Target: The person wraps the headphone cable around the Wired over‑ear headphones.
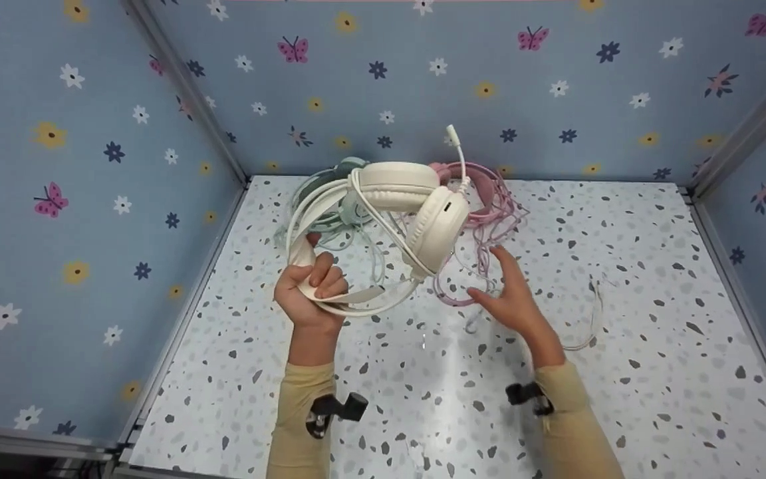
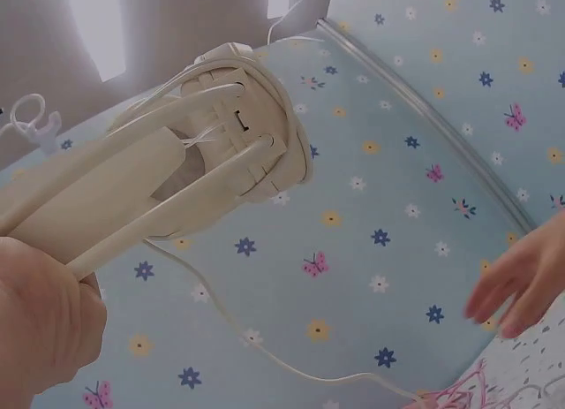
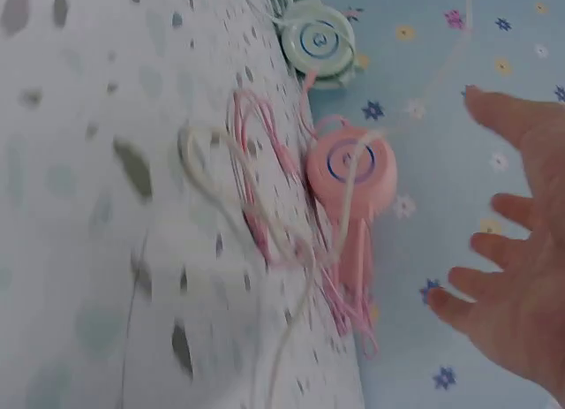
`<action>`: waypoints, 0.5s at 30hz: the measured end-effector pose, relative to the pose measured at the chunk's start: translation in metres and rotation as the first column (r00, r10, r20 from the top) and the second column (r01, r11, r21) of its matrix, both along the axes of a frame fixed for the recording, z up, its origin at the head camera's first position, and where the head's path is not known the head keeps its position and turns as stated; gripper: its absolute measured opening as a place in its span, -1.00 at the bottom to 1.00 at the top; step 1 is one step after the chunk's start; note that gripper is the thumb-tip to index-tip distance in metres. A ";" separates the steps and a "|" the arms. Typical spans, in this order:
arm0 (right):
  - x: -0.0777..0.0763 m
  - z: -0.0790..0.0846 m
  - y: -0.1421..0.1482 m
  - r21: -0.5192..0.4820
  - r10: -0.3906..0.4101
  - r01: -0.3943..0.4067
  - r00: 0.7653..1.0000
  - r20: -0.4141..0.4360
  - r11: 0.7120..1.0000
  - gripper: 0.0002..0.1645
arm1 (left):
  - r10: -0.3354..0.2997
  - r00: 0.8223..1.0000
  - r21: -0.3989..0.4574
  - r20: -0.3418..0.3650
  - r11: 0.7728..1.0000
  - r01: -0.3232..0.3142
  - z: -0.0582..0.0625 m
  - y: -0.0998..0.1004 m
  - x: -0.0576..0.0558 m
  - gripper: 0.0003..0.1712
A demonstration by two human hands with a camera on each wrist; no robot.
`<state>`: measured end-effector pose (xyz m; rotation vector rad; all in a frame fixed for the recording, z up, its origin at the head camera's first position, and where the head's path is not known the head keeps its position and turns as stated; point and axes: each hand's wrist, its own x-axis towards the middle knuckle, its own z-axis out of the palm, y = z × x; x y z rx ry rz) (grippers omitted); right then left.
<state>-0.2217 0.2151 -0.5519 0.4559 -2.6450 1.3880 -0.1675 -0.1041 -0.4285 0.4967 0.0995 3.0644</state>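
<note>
A white headset (image 1: 439, 229) with a boom microphone is held up over the table, its cable looped around the band and ear cups. My left hand (image 1: 313, 289) grips it by the headband, fingers curled round the band. In the left wrist view the headset (image 2: 238, 135) shows its frame and one ear cup side-on. To the right of the headset, my right hand (image 1: 509, 296) is held apart from it, thumb and fingers spread, with nothing in them. A white cable (image 3: 296, 241) trails below the right hand in the right wrist view.
Behind the white headset lie a mint green headset (image 1: 330, 186) and a pink headset (image 1: 483, 186), both with bundled cables, by the back wall. A loose white cable end (image 1: 597, 319) lies at the right. Flower-patterned panels enclose the speckled table (image 1: 655, 399) at the back and sides.
</note>
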 end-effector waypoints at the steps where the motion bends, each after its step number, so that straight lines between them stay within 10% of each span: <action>1: -0.010 -0.001 -0.012 -0.025 0.018 -0.018 1.000 -0.002 1.000 0.12 | -0.011 1.000 0.001 -0.001 1.000 0.011 0.001 0.002 0.001 -0.58; 4: -0.035 -0.009 -0.038 -0.097 0.075 -0.070 0.996 0.050 0.993 0.03 | -0.042 0.999 0.007 -0.010 0.999 0.042 0.005 0.004 0.001 -0.59; 8: -0.047 -0.022 -0.051 -0.152 0.115 -0.096 0.986 0.124 0.984 -0.65 | -0.033 0.999 0.032 -0.034 0.999 0.034 0.009 -0.001 0.000 -0.57; 15: -0.007 -0.030 -0.027 -0.074 0.153 -0.140 0.965 0.212 0.987 -0.50 | 0.239 0.969 -0.004 0.060 0.971 -0.239 0.012 -0.010 -0.008 -0.57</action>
